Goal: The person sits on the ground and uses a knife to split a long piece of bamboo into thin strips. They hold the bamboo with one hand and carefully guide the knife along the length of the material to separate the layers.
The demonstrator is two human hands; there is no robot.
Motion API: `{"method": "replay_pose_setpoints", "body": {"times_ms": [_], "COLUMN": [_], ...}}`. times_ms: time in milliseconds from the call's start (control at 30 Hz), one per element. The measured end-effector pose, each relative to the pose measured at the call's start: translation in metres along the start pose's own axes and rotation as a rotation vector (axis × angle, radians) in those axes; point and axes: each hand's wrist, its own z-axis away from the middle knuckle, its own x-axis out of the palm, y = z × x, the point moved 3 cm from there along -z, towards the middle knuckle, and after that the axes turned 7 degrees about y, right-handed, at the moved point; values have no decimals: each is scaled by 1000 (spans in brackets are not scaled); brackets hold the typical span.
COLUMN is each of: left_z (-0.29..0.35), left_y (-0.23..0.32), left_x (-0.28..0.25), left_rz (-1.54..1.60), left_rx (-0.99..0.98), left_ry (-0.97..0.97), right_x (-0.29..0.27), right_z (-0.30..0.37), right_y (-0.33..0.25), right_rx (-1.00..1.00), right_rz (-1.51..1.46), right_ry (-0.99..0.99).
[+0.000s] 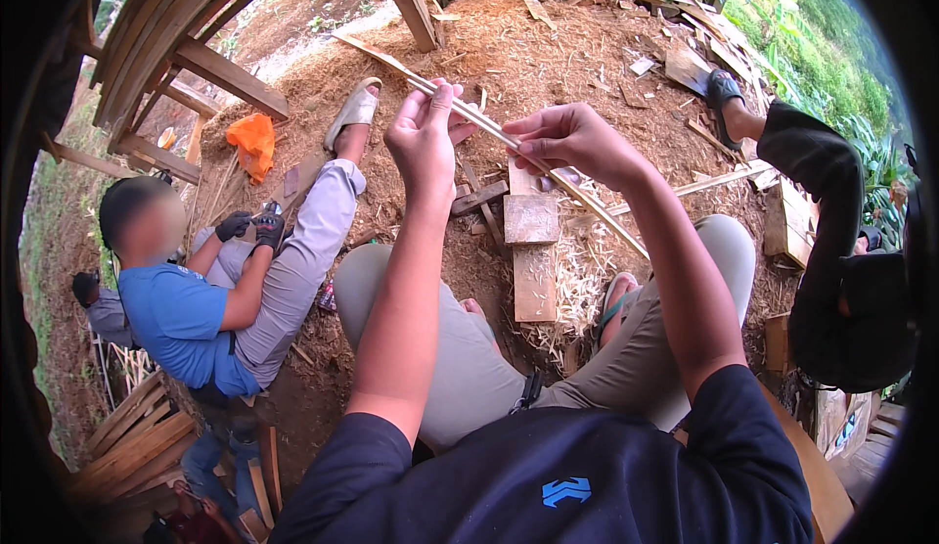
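A long thin wooden strip, pale and narrow, slants from upper left to lower right in front of me; between my hands it looks like two strips side by side. My left hand pinches it near its upper part, thumb and fingers closed. Farther down, my right hand also grips it between thumb and fingertips. Below the strip, a squared wooden block lies on a flat board between my feet. Pale shavings are heaped beside the board.
On the left sits a co-worker in a blue shirt, with gloved hands around a small object I cannot make out. An orange cloth lies behind. A wooden frame stands at far left. Another person's dark-clothed leg reaches in from the right.
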Motion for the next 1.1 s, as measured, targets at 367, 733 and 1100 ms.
{"method": "replay_pose_setpoints", "body": {"times_ms": [367, 733, 1100], "left_z": [-1, -1, 1], "left_y": [-1, -7, -6], "left_x": [-1, -1, -1], "left_rz": [-22, -55, -104], "left_rx": [-15, -30, -54], "left_ry": [-22, -9, 42], "right_x": [3, 7, 16], "right_z": [2, -3, -3], "right_y": [-5, 2, 3], "right_rx": [112, 16, -86], "right_rz": [-135, 83, 223], "right_ry": [-40, 92, 185]}}
